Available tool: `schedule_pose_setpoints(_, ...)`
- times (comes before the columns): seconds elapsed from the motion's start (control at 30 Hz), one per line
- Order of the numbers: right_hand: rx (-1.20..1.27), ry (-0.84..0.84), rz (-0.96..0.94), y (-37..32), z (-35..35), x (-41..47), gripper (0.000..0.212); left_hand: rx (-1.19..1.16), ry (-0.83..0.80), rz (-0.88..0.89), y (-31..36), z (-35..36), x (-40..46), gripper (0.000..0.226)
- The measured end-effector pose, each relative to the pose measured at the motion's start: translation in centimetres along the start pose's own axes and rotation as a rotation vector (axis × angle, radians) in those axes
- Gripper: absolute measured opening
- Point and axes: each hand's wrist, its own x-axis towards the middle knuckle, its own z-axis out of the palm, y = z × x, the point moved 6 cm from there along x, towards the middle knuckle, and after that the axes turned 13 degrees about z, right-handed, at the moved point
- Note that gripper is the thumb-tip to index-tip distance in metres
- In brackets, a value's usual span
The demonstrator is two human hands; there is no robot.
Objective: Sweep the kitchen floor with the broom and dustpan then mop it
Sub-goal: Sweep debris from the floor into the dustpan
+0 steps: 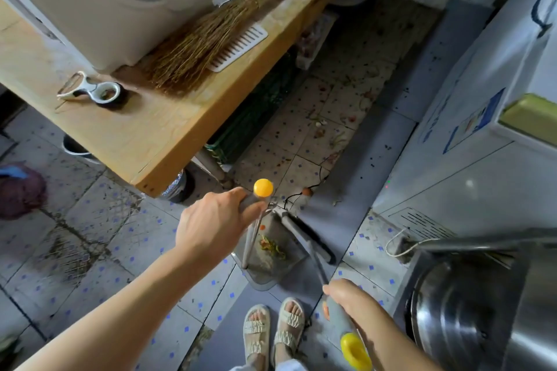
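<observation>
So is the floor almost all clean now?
Not yet. Some scraps already lie in the dustpan, so sweeping has started. The left hand grips the dustpan handle and the right hand grips the broom beside the pan. Plenty of litter remains on the tiles farther up the aisle, and no mopping shows yet.

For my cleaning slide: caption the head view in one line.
Left hand grips the dustpan handle, right hand the broom handle, scraps in the dustpan.
</observation>
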Motion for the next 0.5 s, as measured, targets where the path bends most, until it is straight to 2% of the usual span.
schedule_pose_setpoints(0.07,-0.057,-0.082,0.005,1.1,0.2,-1.3,0.032,-0.004,0.001,0.003,-0.2,-0.1,-0.1,0.033)
schedule_pose_setpoints(0.13,-0.013,-0.165,0.015,1.5,-0.3,-2.8,0.030,-0.001,0.006,-0.002,-0.6,-0.1,-0.2,0.034)
schedule_pose_setpoints(0.3,0.043,-0.139,-0.024,2.4,-1.9,-4.6,0.038,0.016,-0.002,-0.001,-1.4,0.3,-0.8,0.052)
schedule_pose_setpoints(0.5,0.113,-0.078,-0.086,1.2,-2.1,-4.8,0.042,-0.033,-0.020,0.000,-2.1,0.6,-2.3,0.043)
